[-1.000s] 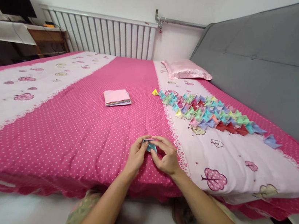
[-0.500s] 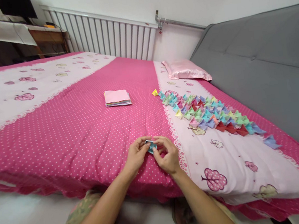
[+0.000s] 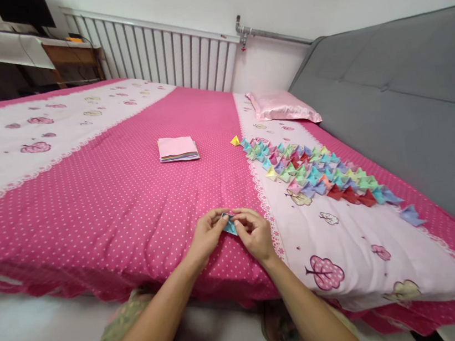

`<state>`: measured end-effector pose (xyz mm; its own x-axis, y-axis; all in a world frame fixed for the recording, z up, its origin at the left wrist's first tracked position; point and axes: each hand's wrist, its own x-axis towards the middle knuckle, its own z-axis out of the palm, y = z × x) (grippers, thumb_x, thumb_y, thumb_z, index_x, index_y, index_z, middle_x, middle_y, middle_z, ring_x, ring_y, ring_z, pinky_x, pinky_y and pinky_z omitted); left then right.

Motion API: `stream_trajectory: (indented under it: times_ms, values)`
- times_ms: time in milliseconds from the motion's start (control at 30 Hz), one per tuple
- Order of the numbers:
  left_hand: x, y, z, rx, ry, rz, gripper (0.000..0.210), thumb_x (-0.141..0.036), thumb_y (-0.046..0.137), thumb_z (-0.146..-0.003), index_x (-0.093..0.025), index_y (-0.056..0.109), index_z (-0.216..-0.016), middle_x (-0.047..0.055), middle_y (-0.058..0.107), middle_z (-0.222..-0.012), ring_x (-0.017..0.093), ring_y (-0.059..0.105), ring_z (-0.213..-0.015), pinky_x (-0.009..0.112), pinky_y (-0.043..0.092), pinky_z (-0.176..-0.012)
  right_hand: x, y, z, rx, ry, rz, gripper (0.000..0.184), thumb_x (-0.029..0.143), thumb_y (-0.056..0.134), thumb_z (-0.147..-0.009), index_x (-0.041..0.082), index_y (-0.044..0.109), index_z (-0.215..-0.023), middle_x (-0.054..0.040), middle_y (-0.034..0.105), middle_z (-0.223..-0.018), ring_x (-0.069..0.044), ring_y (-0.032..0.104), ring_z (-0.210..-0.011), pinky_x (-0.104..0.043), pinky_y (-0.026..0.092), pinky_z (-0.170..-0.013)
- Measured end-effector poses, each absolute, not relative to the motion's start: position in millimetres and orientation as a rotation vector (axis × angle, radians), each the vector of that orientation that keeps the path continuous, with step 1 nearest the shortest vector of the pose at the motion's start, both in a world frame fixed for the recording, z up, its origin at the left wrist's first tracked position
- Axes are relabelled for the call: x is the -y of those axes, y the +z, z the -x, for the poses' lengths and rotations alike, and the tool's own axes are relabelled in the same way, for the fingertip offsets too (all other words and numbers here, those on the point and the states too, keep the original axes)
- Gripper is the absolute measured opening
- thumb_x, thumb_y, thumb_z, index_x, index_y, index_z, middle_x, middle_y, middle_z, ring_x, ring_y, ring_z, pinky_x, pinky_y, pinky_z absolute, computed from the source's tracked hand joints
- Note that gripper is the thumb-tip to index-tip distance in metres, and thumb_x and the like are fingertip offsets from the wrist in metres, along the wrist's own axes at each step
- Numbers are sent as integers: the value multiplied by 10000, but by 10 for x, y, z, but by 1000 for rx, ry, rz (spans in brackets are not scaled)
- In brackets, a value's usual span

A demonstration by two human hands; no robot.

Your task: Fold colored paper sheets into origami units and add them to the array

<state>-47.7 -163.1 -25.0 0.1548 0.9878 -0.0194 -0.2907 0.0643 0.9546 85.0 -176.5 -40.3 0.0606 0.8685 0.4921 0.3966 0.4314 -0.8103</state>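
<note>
A small piece of blue folded paper (image 3: 230, 226) is pinched between my two hands, just above the near edge of the bed. My left hand (image 3: 209, 231) grips its left side with thumb and fingers. On its right side, my right hand (image 3: 255, 234) holds it the same way, thumb toward me. Fingers cover part of the paper, so its full shape is hidden. To the right lie rows of several small folded paper boats (image 3: 315, 173) in many colours. A yellow one (image 3: 235, 141) sits at their far left end.
A stack of square paper (image 3: 178, 148), pink on top, lies on the pink dotted bedspread (image 3: 129, 189). Farther back are a pink pillow (image 3: 284, 108), a white radiator (image 3: 161, 50) and a grey padded headboard (image 3: 399, 69). A desk with a monitor (image 3: 25, 12) stands at the far left.
My right thumb has moved up on the blue paper, and the paper now looks flatter and narrower between my fingers. The boats and the paper stack stay where they were.
</note>
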Motion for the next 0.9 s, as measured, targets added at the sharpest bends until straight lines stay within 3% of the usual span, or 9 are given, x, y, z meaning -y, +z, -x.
stream_trajectory:
  times_ms: [200,467,667,900]
  values:
    - [1641,-192,496,-860,1121,-1043,340,-96,582,-688,-118,618,-1025,72,682,-872,148,607,-821,259,421,-795,1732,-405,-867,1507,551,1175,160,215,538,-770,183,695,-773,-81,671,-876,-188,642,-773,-262,531,-572]
    - [1613,-267,485,-870,1145,-1048,355,-113,582,-686,-117,589,-1040,45,680,-762,128,611,-679,244,441,-668,1764,-397,-888,1559,608,1131,172,234,514,-797,174,668,-746,-101,631,-1008,-172,640,-741,-248,513,-523]
    - [1620,-254,503,-881,1141,-999,334,-120,615,-676,-111,575,-1008,42,675,-750,117,609,-659,239,441,-666,1768,-326,-868,1669,482,1068,179,195,494,-796,193,651,-710,-78,650,-935,-211,592,-972,-345,484,-807]
    - [1641,-217,520,-875,1135,-947,381,-132,674,-634,-110,575,-1002,35,663,-725,114,613,-644,231,448,-645,1768,-327,-849,1689,433,1065,214,176,461,-799,199,666,-743,-67,667,-877,-219,585,-992,-371,463,-846]
